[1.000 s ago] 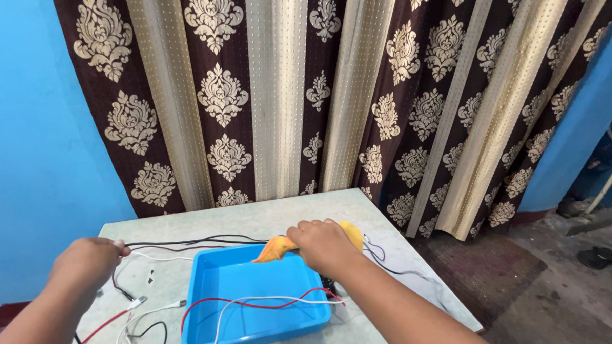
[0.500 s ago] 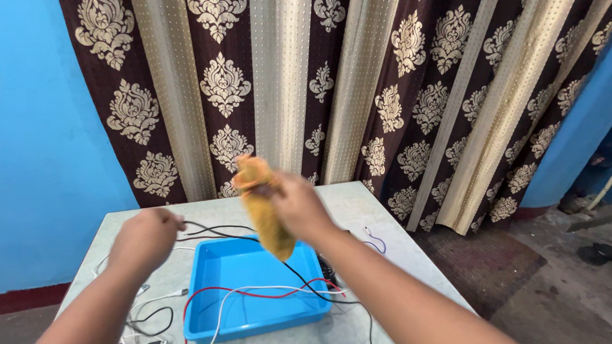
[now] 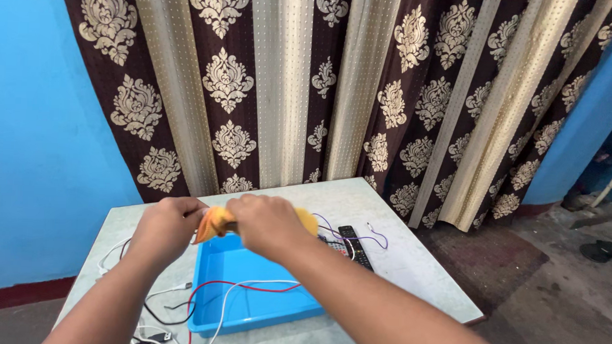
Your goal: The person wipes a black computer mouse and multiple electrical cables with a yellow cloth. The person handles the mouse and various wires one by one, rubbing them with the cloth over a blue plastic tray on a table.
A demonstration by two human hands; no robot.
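An orange cloth (image 3: 215,221) is bunched between both hands above the far rim of a blue plastic tray (image 3: 250,300). My left hand (image 3: 170,225) pinches the cloth's left end. My right hand (image 3: 263,225) is closed over its right part, and a bit of orange shows past the knuckles. Red and white cables (image 3: 242,288) lie across the tray and trail off its left side.
The tray sits on a pale stone-topped table (image 3: 411,264). A black remote control (image 3: 355,245) and thin purple wire lie to the right of the tray. More loose cables (image 3: 153,317) are piled at the table's left. A patterned brown curtain hangs behind.
My right hand has brought the cloth down from in front of the curtain to just above the tray. My left hand has let go of the black cable and taken the cloth's end.
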